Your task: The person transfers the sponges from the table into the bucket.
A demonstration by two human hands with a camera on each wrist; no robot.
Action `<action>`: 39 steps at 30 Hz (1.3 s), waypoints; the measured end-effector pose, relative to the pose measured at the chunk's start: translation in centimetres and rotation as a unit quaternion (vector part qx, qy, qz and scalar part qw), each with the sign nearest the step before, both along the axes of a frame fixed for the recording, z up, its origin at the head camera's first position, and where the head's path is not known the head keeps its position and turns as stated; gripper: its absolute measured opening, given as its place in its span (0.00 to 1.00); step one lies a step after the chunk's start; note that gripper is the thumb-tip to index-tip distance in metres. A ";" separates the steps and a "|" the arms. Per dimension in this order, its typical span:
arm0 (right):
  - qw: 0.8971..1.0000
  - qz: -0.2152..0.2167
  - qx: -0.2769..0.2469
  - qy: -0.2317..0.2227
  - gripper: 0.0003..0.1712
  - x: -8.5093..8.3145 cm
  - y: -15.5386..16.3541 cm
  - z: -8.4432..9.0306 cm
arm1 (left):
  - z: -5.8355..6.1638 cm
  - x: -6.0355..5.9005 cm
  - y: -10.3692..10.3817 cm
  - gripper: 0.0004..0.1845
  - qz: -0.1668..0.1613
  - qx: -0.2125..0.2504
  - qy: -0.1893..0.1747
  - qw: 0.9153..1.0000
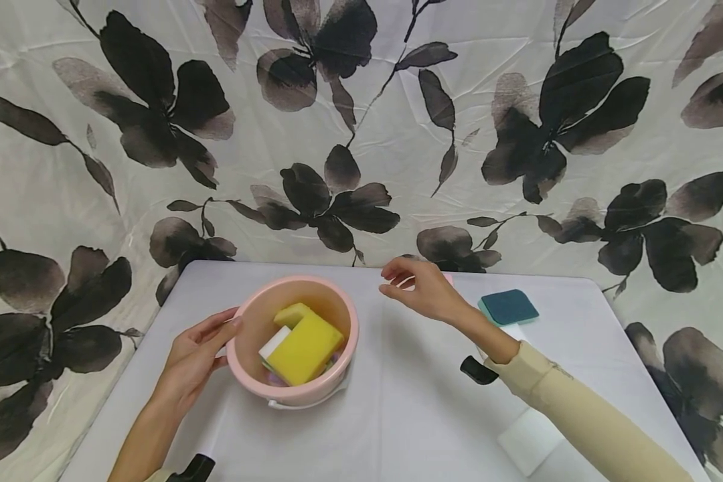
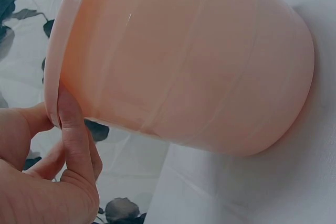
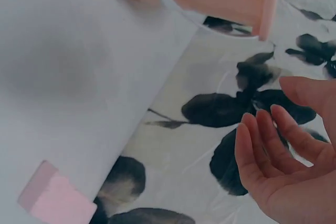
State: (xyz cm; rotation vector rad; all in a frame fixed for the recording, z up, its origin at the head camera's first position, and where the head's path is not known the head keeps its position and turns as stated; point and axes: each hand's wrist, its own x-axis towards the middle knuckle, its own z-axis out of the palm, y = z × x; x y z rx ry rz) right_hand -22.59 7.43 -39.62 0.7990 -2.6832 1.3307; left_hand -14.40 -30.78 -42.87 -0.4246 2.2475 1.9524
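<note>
Nearest us, our left hand (image 1: 189, 365) lies on the table (image 1: 410, 415), its fingers (image 2: 73, 129) pinching the bucket's (image 1: 247, 365) rim, thumb at the lip. Inside the pink bucket, which stands left of the table's middle, we see a yellow sponge (image 1: 304, 348), a second yellow piece (image 1: 293, 312) behind it and a white block (image 1: 274, 342) beside it. Our right hand (image 1: 422, 291) hovers beyond the bucket's right side, fingers (image 3: 262, 145) loosely bent and holding nothing. Just behind it lies a pink pad (image 3: 55, 198); a teal sponge (image 1: 509, 306) sits to its right, and a white sponge (image 1: 530, 440) lies near our sleeve (image 1: 584, 412).
</note>
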 end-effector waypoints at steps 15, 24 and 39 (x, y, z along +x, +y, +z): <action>0.994 -0.093 -0.051 0.002 0.17 -1.1 3.1 -3.2 | -0.2 0.1 -0.2 0.42 0.001 -0.003 0.004 1.000; 0.988 -0.142 -0.054 0.006 0.18 -2.1 4.4 -5.5 | -0.1 0.2 -0.1 0.42 0.006 -0.003 0.004 1.000; 0.974 -0.220 -0.049 -0.020 0.20 -3.1 5.5 -7.9 | -0.1 0.0 0.1 0.41 0.014 -0.002 -0.010 1.000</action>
